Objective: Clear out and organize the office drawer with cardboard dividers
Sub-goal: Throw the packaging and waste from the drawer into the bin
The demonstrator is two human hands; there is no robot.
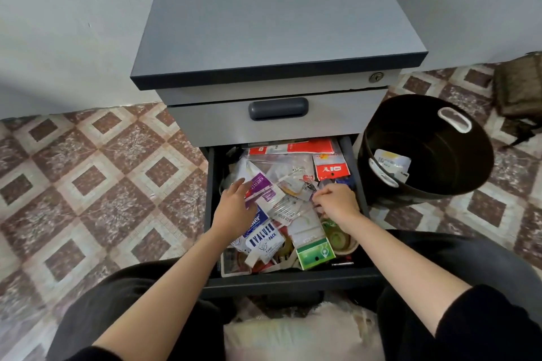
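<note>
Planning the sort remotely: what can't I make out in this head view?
Head view only:
- Drawer floor: buried under packets.
- Drawer's back: hidden beneath the closed upper drawer.
- Right hand: curled fingers hide whether it pinches anything.
- Bin bottom: its near wall blocks it; one white packet shows.
- Small print on packets: blurred, too small.

Both hands [234, 205] in cluttered drawer [211, 214]

Bin [457, 182] right of cabinet [264, 23], packets [265, 240] in open drawer [211, 184]
</note>
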